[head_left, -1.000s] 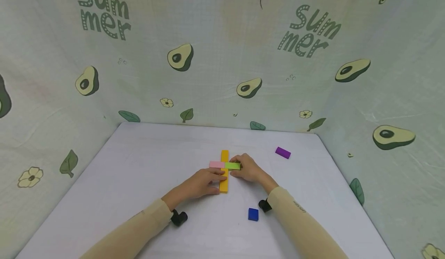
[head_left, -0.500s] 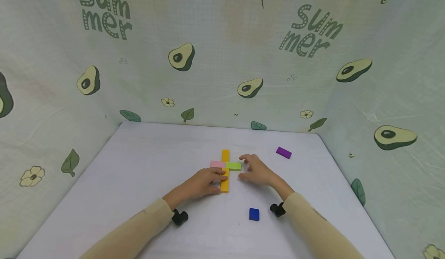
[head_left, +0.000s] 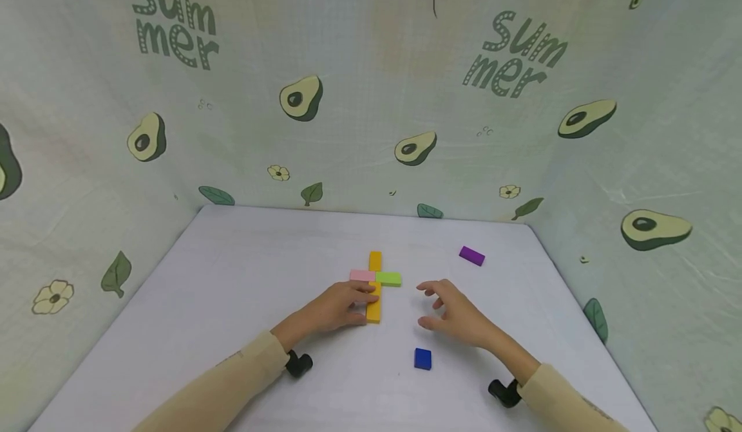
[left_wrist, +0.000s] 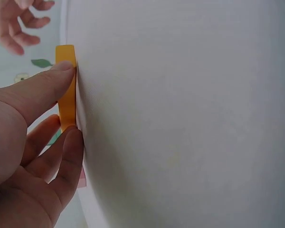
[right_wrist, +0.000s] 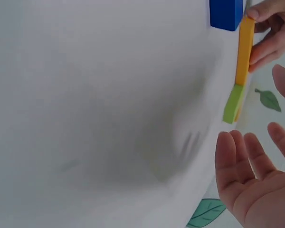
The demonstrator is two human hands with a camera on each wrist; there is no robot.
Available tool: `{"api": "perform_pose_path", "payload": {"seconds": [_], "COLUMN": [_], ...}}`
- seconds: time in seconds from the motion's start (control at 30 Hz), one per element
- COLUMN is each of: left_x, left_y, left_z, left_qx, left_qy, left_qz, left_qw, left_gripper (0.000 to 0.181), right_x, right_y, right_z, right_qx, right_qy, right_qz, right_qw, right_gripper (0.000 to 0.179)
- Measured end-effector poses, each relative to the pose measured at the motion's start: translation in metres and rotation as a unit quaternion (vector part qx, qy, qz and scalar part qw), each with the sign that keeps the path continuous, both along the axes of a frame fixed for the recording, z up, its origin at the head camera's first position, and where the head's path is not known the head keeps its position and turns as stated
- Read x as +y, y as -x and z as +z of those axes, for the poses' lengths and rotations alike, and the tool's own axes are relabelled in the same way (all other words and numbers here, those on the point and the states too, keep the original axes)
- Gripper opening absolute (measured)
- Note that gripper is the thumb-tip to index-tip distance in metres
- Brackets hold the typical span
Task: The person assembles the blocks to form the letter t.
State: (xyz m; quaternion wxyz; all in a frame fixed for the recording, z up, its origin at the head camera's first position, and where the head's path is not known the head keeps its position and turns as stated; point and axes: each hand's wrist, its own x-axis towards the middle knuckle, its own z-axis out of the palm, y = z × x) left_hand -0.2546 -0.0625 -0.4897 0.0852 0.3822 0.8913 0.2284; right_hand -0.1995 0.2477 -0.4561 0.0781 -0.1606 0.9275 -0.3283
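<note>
My left hand [head_left: 333, 308] holds the near yellow block [head_left: 373, 315] between thumb and fingers, low on the white table. In the left wrist view the thumb lies near one end of this yellow block [left_wrist: 67, 107], with the fingertips further along. A pink block [head_left: 361, 275] and a light green block [head_left: 390, 279] lie end to end across its far end. Beyond them another stretch of yellow block [head_left: 375, 261] continues the line, so the blocks form a cross. To the right, my right hand [head_left: 455, 313] hovers with nothing in it, fingers spread and loosely bent.
A blue block [head_left: 422, 358] lies nearer me, between the two forearms. Far to the right is a purple block [head_left: 472, 255]. Patterned cloth walls [head_left: 359, 110] with avocado prints enclose the table [head_left: 278, 245] at the back and both sides.
My right hand has let go of the light green block and drawn back to the right and nearer me. The left hand stays on the yellow block.
</note>
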Motion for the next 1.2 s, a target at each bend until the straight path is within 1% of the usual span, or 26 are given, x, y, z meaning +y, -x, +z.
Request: {"api": "perform_pose_path", "payload": {"seconds": [0.17,0.3,0.4,0.57,0.77,0.87,1.03,1.2], "left_x": [0.000,-0.001,-0.002,-0.002,-0.003,-0.003,-0.003,-0.003], "left_y": [-0.001,-0.002,-0.002,-0.002,-0.002,-0.002,-0.001,-0.001], "left_z": [0.001,0.002,0.002,0.001,0.000,-0.001,-0.002,-0.002], "left_qx": [0.001,0.001,0.006,0.001,-0.001,-0.002,-0.002,0.002], "left_qy": [-0.001,-0.004,-0.006,-0.012,-0.018,-0.021,-0.020,-0.018], "left_qz": [0.001,-0.001,-0.007,-0.010,-0.008,-0.008,-0.008,-0.008], "left_qw": [1.0000,1.0000,0.9999,0.9999,0.9998,0.9997,0.9998,0.9998], "left_gripper": [0.053,0.053,0.053,0.053,0.052,0.052,0.052,0.053], "right_x": [0.006,0.009,0.010,0.010,0.008,0.006,0.005,0.005], "right_y": [-0.024,-0.040,-0.050,-0.063,-0.069,-0.069,-0.070,-0.069], "right_z": [-0.004,-0.009,-0.013,-0.021,-0.023,-0.022,-0.021,-0.023], "right_qx": [-0.006,-0.002,0.005,0.021,0.036,0.031,0.015,0.011], "right_qy": [0.014,0.020,0.023,0.022,0.030,0.033,0.022,0.011], "right_qz": [0.000,0.004,0.015,0.039,0.055,0.062,0.057,0.049], "right_qw": [0.9999,0.9998,0.9996,0.9988,0.9974,0.9970,0.9980,0.9987], "right_gripper": [0.063,0.060,0.057,0.052,0.044,0.041,0.037,0.033]}}
